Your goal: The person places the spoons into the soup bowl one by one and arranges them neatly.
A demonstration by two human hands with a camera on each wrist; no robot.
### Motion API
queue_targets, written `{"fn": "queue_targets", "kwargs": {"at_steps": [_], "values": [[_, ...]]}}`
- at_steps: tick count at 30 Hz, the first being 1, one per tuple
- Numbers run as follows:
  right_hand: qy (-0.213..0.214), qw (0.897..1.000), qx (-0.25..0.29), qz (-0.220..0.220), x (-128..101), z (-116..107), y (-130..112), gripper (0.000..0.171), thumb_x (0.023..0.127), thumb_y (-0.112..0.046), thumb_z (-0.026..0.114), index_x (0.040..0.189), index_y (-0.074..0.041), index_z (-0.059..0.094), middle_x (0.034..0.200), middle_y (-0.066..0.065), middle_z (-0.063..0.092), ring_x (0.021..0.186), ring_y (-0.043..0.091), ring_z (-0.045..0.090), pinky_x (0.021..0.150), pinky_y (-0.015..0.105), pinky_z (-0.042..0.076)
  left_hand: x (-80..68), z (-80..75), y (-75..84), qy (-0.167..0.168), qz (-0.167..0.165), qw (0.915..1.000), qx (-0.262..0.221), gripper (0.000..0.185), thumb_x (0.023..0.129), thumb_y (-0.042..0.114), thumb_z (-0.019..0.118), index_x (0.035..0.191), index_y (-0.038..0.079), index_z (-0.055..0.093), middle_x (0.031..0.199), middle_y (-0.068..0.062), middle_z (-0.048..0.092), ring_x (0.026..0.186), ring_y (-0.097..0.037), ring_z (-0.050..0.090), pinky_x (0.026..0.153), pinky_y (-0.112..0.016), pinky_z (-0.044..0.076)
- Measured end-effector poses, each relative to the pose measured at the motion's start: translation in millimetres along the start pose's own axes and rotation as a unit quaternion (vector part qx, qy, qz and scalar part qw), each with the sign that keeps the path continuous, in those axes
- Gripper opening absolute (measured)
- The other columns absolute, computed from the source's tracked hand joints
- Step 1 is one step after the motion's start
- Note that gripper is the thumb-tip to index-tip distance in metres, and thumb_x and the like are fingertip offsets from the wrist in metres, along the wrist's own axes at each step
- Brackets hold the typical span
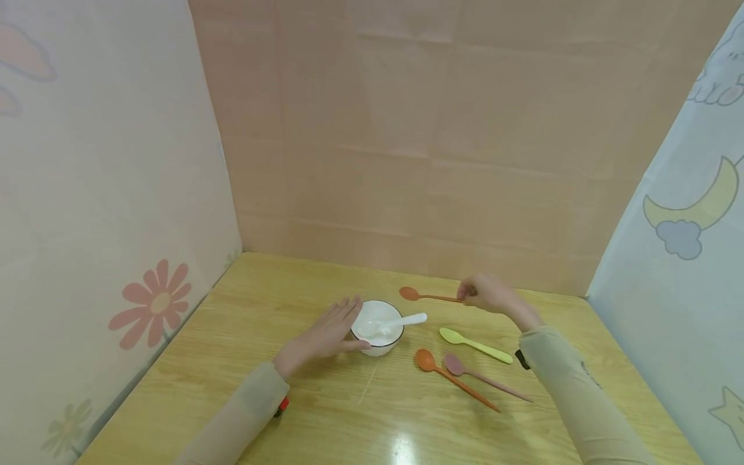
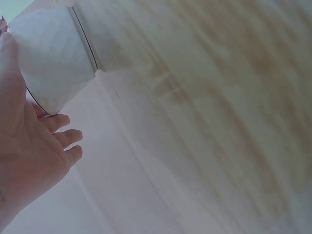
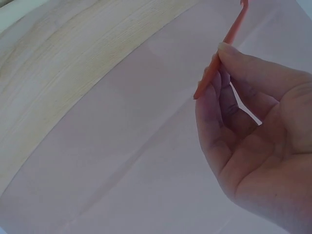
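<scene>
A white bowl (image 1: 378, 349) with a dark rim stands on the table, a white spoon (image 1: 409, 320) leaning in it over the right rim. My left hand (image 1: 331, 330) touches the bowl's left side, fingers straight and thumb spread along the front. In the left wrist view the bowl (image 2: 51, 53) lies between thumb and fingers. Behind and to the right, my right hand (image 1: 490, 294) pinches the handle end of an orange spoon (image 1: 409, 294). The right wrist view shows thumb and fingertips on that orange handle (image 3: 210, 74); the spoon's head is out of that view.
Right of the bowl lie a yellow-green spoon (image 1: 479, 347), a second orange spoon (image 1: 427, 360) and a mauve spoon (image 1: 456, 365). The wooden table (image 1: 337, 420) meets a pinkish-tan backdrop (image 1: 407, 194) behind and patterned cloth walls on both sides.
</scene>
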State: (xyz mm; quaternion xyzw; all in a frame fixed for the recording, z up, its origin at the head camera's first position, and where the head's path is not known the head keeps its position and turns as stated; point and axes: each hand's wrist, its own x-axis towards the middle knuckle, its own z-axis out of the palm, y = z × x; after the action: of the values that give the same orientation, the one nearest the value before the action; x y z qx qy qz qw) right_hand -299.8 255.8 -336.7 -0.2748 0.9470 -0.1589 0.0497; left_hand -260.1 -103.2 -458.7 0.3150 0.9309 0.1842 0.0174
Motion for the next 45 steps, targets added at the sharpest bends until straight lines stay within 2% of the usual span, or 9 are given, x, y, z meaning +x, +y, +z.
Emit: {"fn": "queue_targets", "kwargs": {"at_steps": [7, 10, 18, 25, 31, 45], "values": [[-0.001, 1.000, -0.009, -0.011, 7, -1, -7, 0.005, 0.086, 0.002, 0.067, 0.085, -0.002, 0.071, 0.080, 0.008, 0.072, 0.072, 0.012, 0.059, 0.067, 0.030, 0.052, 0.9, -0.8, 0.9, 0.009, 0.003, 0.9999, -0.004, 0.097, 0.094, 0.059, 0.057, 0.157, -0.003, 0.017, 0.165, -0.022, 0.018, 0.152, -0.045, 0.018, 0.124, -0.057, 0.021], [0.002, 1.000, -0.018, -0.017, 10, -1, -10, 0.007, 0.085, 0.002, 0.067, 0.084, -0.003, 0.071, 0.079, 0.007, 0.072, 0.071, 0.012, 0.060, 0.066, 0.029, 0.052, 0.7, -2.0, 1.8, 0.003, -0.002, 1.0000, -0.007, 0.097, 0.094, 0.060, 0.056, 0.157, -0.002, 0.016, 0.165, -0.021, 0.017, 0.152, -0.044, 0.017, 0.124, -0.057, 0.020], [-0.004, 0.999, -0.025, -0.038, 18, -2, -23, 0.009, 0.084, 0.004, 0.067, 0.083, -0.003, 0.071, 0.080, 0.008, 0.072, 0.073, 0.014, 0.063, 0.067, 0.032, 0.055, 0.2, -1.5, 1.0, -0.005, -0.007, 0.9999, -0.009, 0.098, 0.094, 0.060, 0.056, 0.158, -0.001, 0.014, 0.166, -0.020, 0.016, 0.153, -0.043, 0.016, 0.125, -0.056, 0.018], [-0.027, 0.999, -0.033, -0.023, 26, 2, -28, 0.008, 0.086, 0.003, 0.068, 0.087, -0.004, 0.071, 0.084, 0.006, 0.071, 0.075, 0.014, 0.061, 0.070, 0.033, 0.053, -0.5, -1.4, -1.2, -0.002, -0.001, 1.0000, -0.008, 0.096, 0.094, 0.057, 0.057, 0.157, -0.003, 0.015, 0.165, -0.021, 0.017, 0.153, -0.044, 0.016, 0.125, -0.056, 0.019], [-0.040, 0.998, -0.033, -0.027, 33, 5, -32, 0.008, 0.086, 0.005, 0.068, 0.086, -0.003, 0.071, 0.083, 0.006, 0.071, 0.076, 0.014, 0.062, 0.070, 0.033, 0.055, -0.6, -1.2, -3.8, 0.000, 0.002, 0.9999, -0.012, 0.096, 0.094, 0.057, 0.058, 0.157, -0.003, 0.016, 0.165, -0.022, 0.017, 0.152, -0.045, 0.017, 0.124, -0.057, 0.020], [-0.043, 0.997, -0.043, -0.049, 43, 9, -44, 0.007, 0.082, 0.004, 0.073, 0.082, -0.003, 0.072, 0.081, 0.009, 0.072, 0.075, 0.014, 0.064, 0.069, 0.030, 0.056, 0.8, 0.1, -3.2, -0.005, 0.001, 0.9999, -0.009, 0.096, 0.094, 0.058, 0.057, 0.157, -0.003, 0.016, 0.165, -0.022, 0.016, 0.152, -0.044, 0.017, 0.124, -0.056, 0.020]]}}
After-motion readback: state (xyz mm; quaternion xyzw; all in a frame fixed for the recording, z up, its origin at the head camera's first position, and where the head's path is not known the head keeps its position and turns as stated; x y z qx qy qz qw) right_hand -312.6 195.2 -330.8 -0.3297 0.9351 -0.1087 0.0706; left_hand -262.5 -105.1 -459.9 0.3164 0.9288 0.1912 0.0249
